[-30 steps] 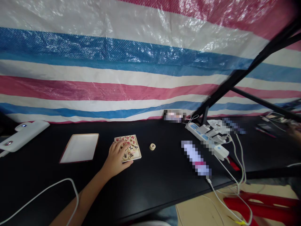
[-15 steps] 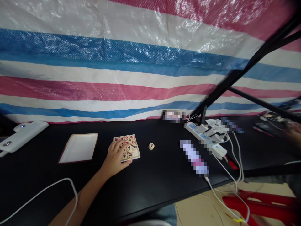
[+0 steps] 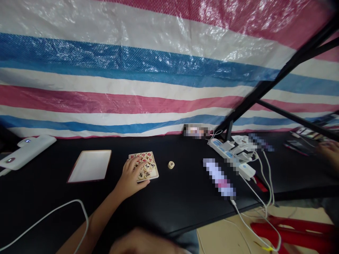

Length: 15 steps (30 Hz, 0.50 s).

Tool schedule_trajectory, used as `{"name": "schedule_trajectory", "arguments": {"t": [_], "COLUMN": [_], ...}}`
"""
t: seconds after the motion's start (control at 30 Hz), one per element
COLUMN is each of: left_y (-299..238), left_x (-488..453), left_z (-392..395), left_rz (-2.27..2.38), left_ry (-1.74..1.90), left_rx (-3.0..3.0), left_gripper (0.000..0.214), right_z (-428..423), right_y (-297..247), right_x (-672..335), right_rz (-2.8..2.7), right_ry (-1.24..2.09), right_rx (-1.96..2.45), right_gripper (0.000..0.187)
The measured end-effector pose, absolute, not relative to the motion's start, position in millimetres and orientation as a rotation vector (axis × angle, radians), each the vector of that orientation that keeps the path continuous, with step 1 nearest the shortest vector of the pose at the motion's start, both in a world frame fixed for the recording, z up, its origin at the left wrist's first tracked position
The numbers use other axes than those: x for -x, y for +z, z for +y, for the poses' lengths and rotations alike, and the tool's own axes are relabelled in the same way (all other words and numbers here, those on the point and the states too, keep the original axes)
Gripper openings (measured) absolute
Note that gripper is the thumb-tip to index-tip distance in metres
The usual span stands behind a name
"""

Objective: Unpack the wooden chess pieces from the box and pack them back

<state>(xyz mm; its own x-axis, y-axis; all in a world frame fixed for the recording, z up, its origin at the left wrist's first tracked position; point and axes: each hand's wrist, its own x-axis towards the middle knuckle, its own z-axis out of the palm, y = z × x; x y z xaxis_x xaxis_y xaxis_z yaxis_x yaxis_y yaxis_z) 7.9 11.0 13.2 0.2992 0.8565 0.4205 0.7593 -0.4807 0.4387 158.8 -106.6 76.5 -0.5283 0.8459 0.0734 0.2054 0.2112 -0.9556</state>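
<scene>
My left hand (image 3: 133, 179) rests over the left side of a shallow white box (image 3: 155, 175) packed with Chinese chess pieces (image 3: 146, 166), which bear red and black characters. Its fingers stretch across the pieces, and the thumb is spread along the near edge. Some pieces lie hidden under the fingers. To the right of the box, a small stack of chess pieces (image 3: 171, 164) sits on the black table (image 3: 169, 197). My right hand (image 3: 148, 242) is a blur at the bottom edge, in front of the table; its fingers cannot be made out.
The box lid (image 3: 91, 166) lies inside-up on the left, near a white device (image 3: 29, 153). A phone (image 3: 219, 177) and a power strip (image 3: 230, 157) with cables are on the right. Another person's hand (image 3: 329, 150) shows at the far right. A white cable (image 3: 50, 213) crosses the lower left.
My right hand has come into view at the bottom edge, blurred by motion. My left hand stays over the box of pieces. The view has shifted slightly.
</scene>
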Motion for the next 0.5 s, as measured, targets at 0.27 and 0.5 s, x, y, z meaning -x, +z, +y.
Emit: {"name": "schedule_trajectory", "arguments": {"t": [0.27, 0.5], "left_y": [20, 23], "left_x": [-15, -13], "left_z": [11, 32], "left_rz": [1.573, 1.757], "left_ry": [1.176, 1.222], "left_rx": [-2.177, -2.011], "left_gripper": [0.040, 0.025], "right_z": [26, 33], "right_y": [55, 31], "right_x": [-250, -249], "right_rz": [-1.887, -2.176], "right_ry": [0.297, 0.125], "right_rx": [1.699, 1.747], "right_gripper": [0.046, 0.041]}}
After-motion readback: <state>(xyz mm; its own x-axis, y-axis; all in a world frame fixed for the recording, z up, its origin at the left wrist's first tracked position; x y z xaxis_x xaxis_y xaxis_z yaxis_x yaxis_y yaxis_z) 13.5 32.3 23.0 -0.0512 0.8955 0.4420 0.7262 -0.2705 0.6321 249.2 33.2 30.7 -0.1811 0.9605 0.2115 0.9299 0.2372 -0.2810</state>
